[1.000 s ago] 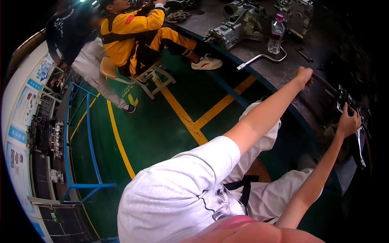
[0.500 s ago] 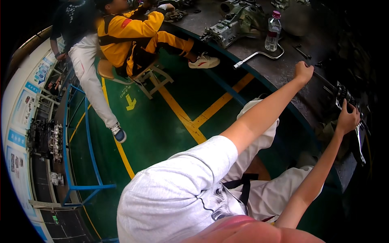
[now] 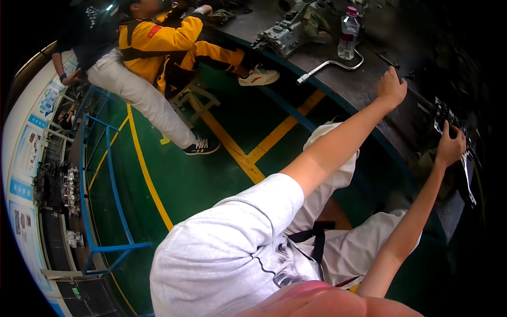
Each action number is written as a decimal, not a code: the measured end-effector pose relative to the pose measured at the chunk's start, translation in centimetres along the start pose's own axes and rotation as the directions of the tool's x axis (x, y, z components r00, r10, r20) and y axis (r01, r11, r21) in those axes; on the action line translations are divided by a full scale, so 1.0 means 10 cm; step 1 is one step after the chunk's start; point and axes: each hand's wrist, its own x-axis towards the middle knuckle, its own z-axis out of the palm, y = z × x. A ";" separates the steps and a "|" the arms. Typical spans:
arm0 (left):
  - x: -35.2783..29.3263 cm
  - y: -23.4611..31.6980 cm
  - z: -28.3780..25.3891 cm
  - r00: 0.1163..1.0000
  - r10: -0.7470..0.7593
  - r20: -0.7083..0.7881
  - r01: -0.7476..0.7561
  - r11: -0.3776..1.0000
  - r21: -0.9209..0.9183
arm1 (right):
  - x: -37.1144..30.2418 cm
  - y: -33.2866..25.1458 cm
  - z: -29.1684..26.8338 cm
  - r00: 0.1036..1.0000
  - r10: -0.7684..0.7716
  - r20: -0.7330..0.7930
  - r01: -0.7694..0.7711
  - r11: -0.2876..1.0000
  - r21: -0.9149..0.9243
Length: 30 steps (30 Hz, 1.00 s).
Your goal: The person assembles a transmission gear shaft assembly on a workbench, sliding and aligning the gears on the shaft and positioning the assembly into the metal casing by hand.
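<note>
My left hand [image 3: 391,89] is over the workbench with its fingers curled and the index finger stretched toward the far side. A thin dark rod [image 3: 421,98] runs from beside it to a gear shaft assembly [image 3: 446,114]; what the fingers hold is hidden. My right hand [image 3: 452,145] grips the near side of that dark, toothed assembly, thumb raised and fingers wrapped behind. A pale metal plate [image 3: 468,182] with a jagged edge hangs below the right hand. Just beyond the left hand lies a small dark tool [image 3: 387,59].
On the bench [image 3: 343,84] are a bent metal wrench [image 3: 330,64], a water bottle [image 3: 348,34] with a pink cap and a gearbox housing [image 3: 288,37]. A person in yellow and black [image 3: 158,45] sits at the left. Another person [image 3: 132,87] leans beside a blue frame [image 3: 113,179].
My left hand has shifted slightly, its index finger now straighter. My right hand stays on the gear assembly. The person in white trousers has swung a leg to the right.
</note>
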 end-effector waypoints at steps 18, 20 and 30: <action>0.23 -0.32 0.19 0.695 -0.048 0.718 0.585 0.619 -0.525 | -0.05 -0.30 0.00 0.981 -0.191 0.019 0.187 0.973 0.135; 0.24 -0.34 0.19 0.706 -0.057 0.706 0.567 0.642 -0.515 | -0.07 -0.33 0.02 0.981 -0.190 0.035 0.181 0.969 0.170; 0.17 -0.24 0.38 0.780 -0.265 0.566 0.586 0.628 -0.513 | -0.07 -0.22 0.17 0.963 -0.260 0.071 0.258 0.965 0.038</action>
